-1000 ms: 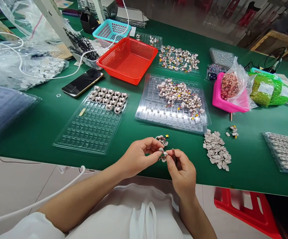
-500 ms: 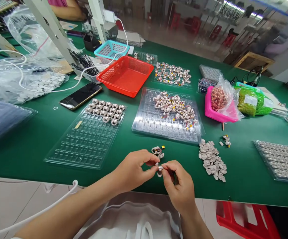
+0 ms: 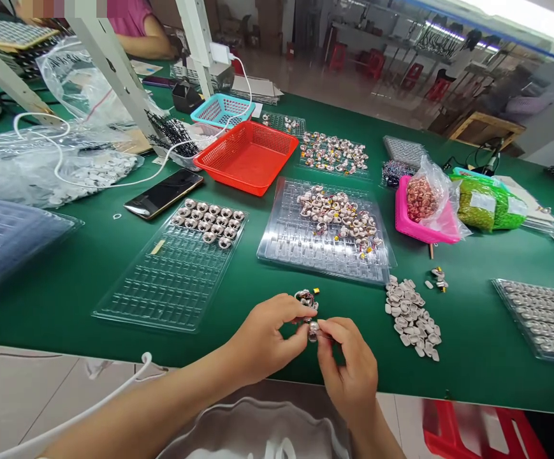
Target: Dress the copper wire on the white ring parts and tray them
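Between my two hands is a small shiny silver-beige rounded part (image 3: 313,327), partly hidden by fingertips. My left hand (image 3: 269,338) pinches it from the left with thumb and forefinger. From the other side, my right hand (image 3: 348,366) grips it in a closed pinch. Just behind the fingers lies a small wired assembly (image 3: 306,298) with a yellow tab. To the right is a pile of small beige oval caps (image 3: 413,319). A clear tray (image 3: 155,287) at the left holds rows of silver rounded parts (image 3: 208,220) in its far end.
Stacked clear trays (image 3: 324,255) carry heaped wired parts. Behind them stands a red basket (image 3: 248,156), with a phone (image 3: 164,193) to its left. A pink basket (image 3: 422,226) with bagged coppery parts sits right. A filled tray (image 3: 539,319) lies far right. A co-worker's arm (image 3: 150,41) shows at upper left.
The view has shifted slightly, so the table appears lower and farther right. Both hands stay together on the small silver part, with the left fingertips now closer over it.
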Demonstrator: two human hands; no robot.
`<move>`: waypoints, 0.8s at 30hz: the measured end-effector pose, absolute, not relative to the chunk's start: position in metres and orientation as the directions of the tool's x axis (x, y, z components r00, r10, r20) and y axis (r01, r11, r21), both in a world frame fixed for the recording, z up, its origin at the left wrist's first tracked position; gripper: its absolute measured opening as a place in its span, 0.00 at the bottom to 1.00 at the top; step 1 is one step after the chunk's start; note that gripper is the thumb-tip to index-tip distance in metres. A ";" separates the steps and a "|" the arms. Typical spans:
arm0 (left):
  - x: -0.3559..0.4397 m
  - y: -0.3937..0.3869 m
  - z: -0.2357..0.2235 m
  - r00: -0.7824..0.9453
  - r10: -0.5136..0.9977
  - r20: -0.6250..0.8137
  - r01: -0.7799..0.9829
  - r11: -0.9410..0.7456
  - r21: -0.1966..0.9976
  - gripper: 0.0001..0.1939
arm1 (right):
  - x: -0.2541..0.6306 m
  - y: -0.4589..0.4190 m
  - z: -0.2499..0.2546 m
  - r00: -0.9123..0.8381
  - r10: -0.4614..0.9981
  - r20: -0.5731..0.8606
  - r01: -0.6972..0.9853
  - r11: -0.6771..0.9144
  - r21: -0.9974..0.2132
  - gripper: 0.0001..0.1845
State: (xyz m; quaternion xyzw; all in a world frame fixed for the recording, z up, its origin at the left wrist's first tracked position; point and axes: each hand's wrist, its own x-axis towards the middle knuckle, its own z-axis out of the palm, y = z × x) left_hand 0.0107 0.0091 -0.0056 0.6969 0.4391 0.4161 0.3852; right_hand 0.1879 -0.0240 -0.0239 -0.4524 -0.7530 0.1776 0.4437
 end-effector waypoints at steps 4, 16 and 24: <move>0.014 0.009 0.001 0.232 0.970 0.075 0.220 -0.128 0.967 0.12 | 0.179 -0.029 -0.026 -0.076 0.885 0.459 0.522 0.428 -0.738 0.13; 0.012 0.005 0.000 0.270 0.963 -0.006 0.161 -0.039 0.986 0.14 | 0.175 -0.028 -0.027 0.001 0.923 0.385 0.516 0.330 -0.791 0.07; 0.014 0.001 0.000 0.191 0.979 0.071 0.180 -0.106 0.978 0.12 | 0.172 -0.029 -0.029 -0.013 0.897 0.441 0.503 0.387 -0.773 0.09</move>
